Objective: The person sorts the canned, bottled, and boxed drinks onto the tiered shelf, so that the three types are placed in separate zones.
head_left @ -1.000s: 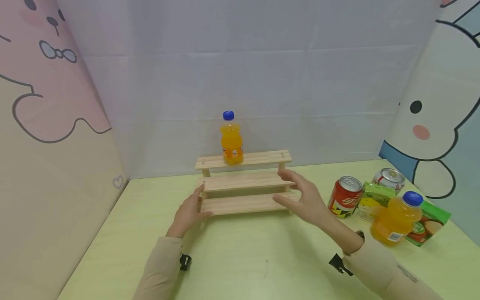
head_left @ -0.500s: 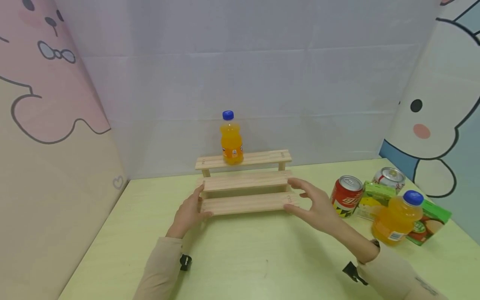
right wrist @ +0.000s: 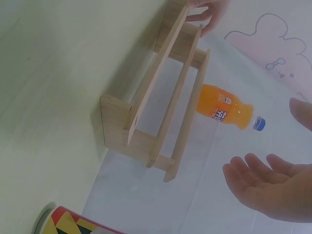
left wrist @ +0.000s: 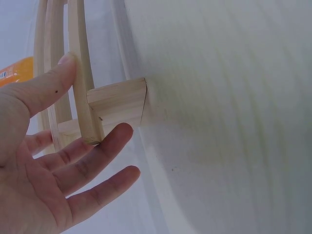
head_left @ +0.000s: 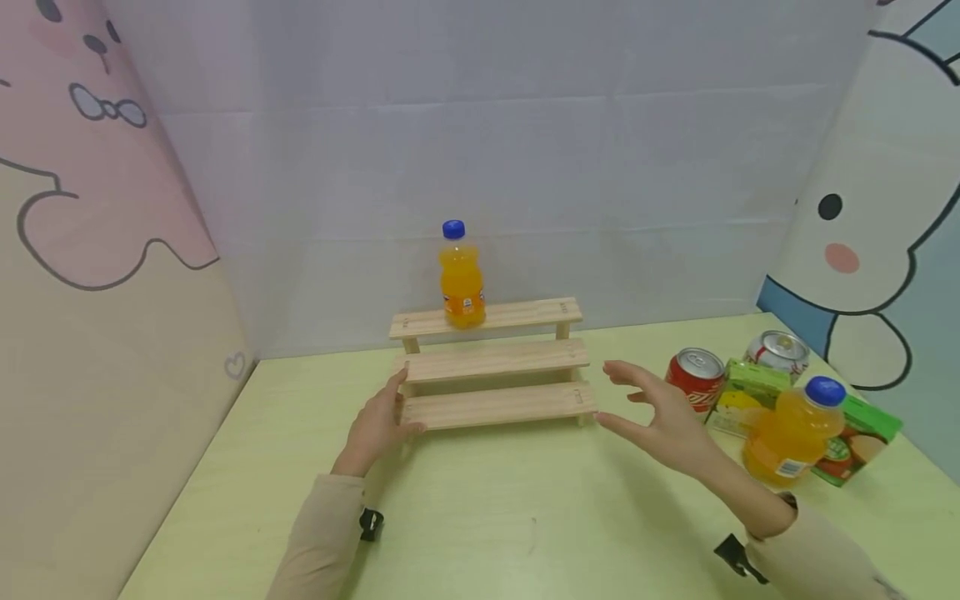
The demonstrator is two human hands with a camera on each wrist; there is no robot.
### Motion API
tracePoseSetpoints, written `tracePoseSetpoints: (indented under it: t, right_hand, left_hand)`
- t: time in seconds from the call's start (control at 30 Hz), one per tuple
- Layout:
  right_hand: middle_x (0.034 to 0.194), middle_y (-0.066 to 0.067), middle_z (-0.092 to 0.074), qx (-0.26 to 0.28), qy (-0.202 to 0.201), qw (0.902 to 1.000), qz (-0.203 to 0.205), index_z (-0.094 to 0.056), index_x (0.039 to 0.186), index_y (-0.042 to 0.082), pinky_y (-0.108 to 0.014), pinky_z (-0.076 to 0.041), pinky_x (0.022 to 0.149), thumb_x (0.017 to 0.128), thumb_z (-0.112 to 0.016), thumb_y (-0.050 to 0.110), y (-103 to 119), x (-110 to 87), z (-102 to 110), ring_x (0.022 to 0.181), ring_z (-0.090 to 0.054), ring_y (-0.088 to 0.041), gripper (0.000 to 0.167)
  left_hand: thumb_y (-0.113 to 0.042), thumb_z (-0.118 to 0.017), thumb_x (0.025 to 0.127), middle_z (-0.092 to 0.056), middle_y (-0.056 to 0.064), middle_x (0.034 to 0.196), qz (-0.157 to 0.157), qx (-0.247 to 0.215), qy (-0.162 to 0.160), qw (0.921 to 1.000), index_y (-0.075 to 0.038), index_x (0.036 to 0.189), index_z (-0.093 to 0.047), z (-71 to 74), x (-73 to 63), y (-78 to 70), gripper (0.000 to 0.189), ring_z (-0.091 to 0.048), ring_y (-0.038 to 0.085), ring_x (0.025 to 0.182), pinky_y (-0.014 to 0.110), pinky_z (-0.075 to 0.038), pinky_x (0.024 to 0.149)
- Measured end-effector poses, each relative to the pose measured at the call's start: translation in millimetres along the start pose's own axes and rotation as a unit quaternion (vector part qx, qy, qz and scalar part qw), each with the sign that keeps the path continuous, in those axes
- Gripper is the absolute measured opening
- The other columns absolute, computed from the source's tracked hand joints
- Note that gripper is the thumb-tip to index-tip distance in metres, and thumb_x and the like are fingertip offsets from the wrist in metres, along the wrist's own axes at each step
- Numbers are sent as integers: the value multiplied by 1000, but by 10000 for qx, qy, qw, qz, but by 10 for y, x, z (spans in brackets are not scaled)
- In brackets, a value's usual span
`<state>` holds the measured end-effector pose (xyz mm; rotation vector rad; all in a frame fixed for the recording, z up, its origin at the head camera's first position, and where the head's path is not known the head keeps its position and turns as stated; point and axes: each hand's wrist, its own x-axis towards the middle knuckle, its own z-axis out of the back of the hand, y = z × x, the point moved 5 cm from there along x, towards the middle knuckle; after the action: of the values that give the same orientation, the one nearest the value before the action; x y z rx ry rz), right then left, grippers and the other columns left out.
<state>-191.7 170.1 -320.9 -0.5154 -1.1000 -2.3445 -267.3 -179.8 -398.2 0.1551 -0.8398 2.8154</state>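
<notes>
A three-tier wooden step rack (head_left: 495,360) stands on the table against the white backdrop. On its top tier, left of the middle, an orange soda bottle (head_left: 462,286) with a blue cap stands upright. My left hand (head_left: 375,423) holds the rack's left end. In the left wrist view the thumb (left wrist: 58,80) lies on the front board (left wrist: 84,87) while the fingers spread around the board's end. Just off the rack's right end is my right hand (head_left: 663,417), fingers apart and nothing between them. The right wrist view shows that hand (right wrist: 273,187) clear of the boards.
To the right stand a red can (head_left: 696,379), a silver-topped can (head_left: 780,353), a green-yellow carton (head_left: 750,392), a second orange bottle (head_left: 791,437) and a green-topped carton (head_left: 862,437). Cartoon-printed panels (head_left: 112,292) flank the table.
My right hand has moved rightward away from the rack's right end, toward the drinks, and now overlaps the red can's lower part in the head view. The left hand and rack have stayed put.
</notes>
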Motion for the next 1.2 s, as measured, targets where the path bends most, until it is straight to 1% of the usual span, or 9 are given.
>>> tracePoseSetpoints:
  t: [0.1, 0.27, 0.37, 0.53, 0.7, 0.83, 1.0, 1.17, 1.2]
  right_hand:
    - [119, -16, -56, -151, 24, 9996, -229, -49, 125, 0, -37, -48, 78, 76, -73, 10, -62, -32, 51, 103, -53, -27, 55]
    - [117, -16, -57, -281, -108, 9989, -364, -49, 125, -1, -16, -44, 78, 77, -73, 12, -133, -77, 153, 102, -53, -26, 54]
    - [116, -17, -58, -210, -183, 9990, -358, -49, 125, -1, -7, -39, 78, 77, -73, 11, -153, -96, 206, 102, -53, -26, 54]
    - [116, -18, -57, -211, -131, 9982, -545, -47, 127, -1, -6, -36, 82, 80, -71, 12, -177, -149, 291, 102, -52, -27, 55]
    - [117, -19, -56, -361, -107, 9953, -893, -44, 130, 0, -9, -39, 79, 83, -68, 16, -229, -209, 398, 100, -54, -33, 55]
    - [116, -20, -56, -471, -191, 9922, -1138, -44, 130, 1, -6, -37, 75, 83, -67, 18, -276, -245, 479, 97, -55, -36, 55]
    - [118, -24, -54, -423, -222, 9890, -1402, -43, 132, 1, -2, -33, 72, 84, -66, 19, -323, -296, 564, 101, -53, -39, 56]
    - [122, -26, -50, -384, -285, 9868, -1544, -39, 134, -1, -1, -33, 73, 85, -65, 19, -378, -348, 664, 106, -48, -37, 59]
    - [122, -26, -50, -391, -304, 9868, -1545, -39, 134, -1, -1, -34, 73, 85, -65, 19, -387, -357, 684, 106, -49, -31, 59]
  left_hand:
    - [-19, -77, 73, -53, 24, 117, 39, -34, 23, 10000, -6, 143, -22, 4, -1, -6, 90, -54, 37, 100, 49, -46, 77]
    - [-19, -77, 73, -53, 25, 117, -2, -39, 49, 10000, -6, 143, -21, 4, 1, -7, 91, -55, 37, 97, 48, -47, 75]
    - [-19, -77, 73, -53, 24, 118, -7, -49, 40, 10000, -7, 144, -21, 1, 0, -6, 91, -55, 37, 97, 47, -47, 75]
    - [-19, -76, 74, -53, 24, 118, -4, -31, 43, 10000, -8, 144, -20, -5, 4, 3, 91, -55, 36, 98, 48, -47, 76]
    - [-19, -77, 73, -53, 24, 118, 19, -37, 39, 10000, -8, 144, -21, -6, 3, 7, 91, -55, 37, 99, 49, -46, 77]
    - [-18, -77, 73, -53, 24, 118, 14, -23, 32, 10000, -8, 144, -21, -7, 3, 14, 91, -54, 38, 99, 49, -46, 77]
    - [-17, -77, 73, -54, 25, 117, -14, 8, -12, 10000, -7, 144, -21, 2, -3, 6, 91, -55, 38, 98, 49, -46, 76]
    - [-17, -77, 73, -53, 25, 117, 0, -5, -5, 10000, -8, 144, -21, 5, -4, 1, 91, -54, 39, 99, 50, -46, 77]
    - [-17, -77, 73, -53, 25, 117, 11, -12, -8, 10000, -8, 144, -21, 5, -4, 2, 91, -54, 38, 100, 50, -46, 78]
